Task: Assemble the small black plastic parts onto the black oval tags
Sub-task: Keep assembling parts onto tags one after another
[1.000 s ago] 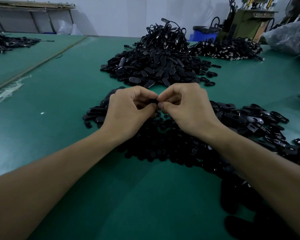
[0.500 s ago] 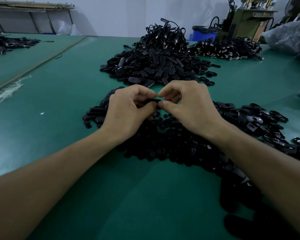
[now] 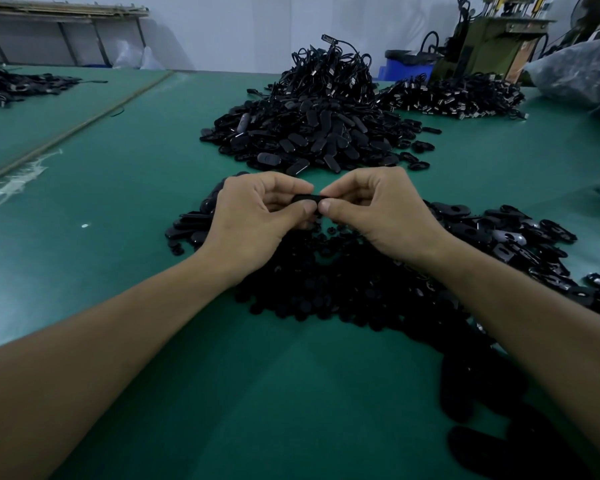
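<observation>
My left hand (image 3: 257, 220) and my right hand (image 3: 378, 213) meet at the middle of the green table, fingertips together. Between them they pinch one black oval tag (image 3: 305, 198), which is mostly hidden by the fingers. I cannot see whether a small part sits on it. Under and around my hands lies a spread of small black plastic parts (image 3: 343, 285). Loose oval tags (image 3: 506, 237) lie to the right and a few more tags (image 3: 191, 226) to the left.
Behind my hands rises a big heap of black tags and cords (image 3: 316, 123). Another pile (image 3: 454, 95) lies at the back right by a blue bin (image 3: 407, 65) and a green machine (image 3: 489, 43). A plastic bag (image 3: 582, 71) sits far right. The green table (image 3: 118, 188) extends left.
Both hands stay pinched together on the tag and have lifted slightly; the fingers have shifted a little on it.
</observation>
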### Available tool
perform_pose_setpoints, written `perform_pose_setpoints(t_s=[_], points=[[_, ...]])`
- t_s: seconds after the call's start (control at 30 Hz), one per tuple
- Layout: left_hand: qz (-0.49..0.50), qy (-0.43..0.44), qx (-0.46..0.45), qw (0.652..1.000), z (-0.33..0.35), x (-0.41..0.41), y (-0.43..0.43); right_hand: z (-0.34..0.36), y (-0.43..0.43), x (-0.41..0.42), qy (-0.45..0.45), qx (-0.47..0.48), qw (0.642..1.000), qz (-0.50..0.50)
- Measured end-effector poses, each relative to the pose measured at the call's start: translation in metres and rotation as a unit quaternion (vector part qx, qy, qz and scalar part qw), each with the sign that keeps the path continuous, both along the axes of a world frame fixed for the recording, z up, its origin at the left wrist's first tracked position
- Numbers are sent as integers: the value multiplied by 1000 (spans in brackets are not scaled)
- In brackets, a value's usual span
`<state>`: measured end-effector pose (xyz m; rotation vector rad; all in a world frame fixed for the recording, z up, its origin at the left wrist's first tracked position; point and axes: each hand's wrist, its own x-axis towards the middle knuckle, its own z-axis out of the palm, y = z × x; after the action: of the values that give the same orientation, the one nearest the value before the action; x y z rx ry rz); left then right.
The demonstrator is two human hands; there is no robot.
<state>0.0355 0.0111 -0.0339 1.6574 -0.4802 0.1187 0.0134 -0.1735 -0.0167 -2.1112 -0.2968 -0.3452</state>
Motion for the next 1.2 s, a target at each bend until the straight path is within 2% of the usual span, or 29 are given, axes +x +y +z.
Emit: perform_pose_setpoints(t_s=[0.5,0.93,1.13,1.2], points=[[-7,3,0,1000,7,-2,2,6,1,0,-1,-6,1000,1],[-10,-53,52,997,6,1,5,6,2,-2,3,-19,1000,10],[27,-68,52,996,5,4,4,9,2,-1,11,-11,1000,15],[57,-93,65,992,4,4,4,11,-1,0,13,-54,998,-8]])
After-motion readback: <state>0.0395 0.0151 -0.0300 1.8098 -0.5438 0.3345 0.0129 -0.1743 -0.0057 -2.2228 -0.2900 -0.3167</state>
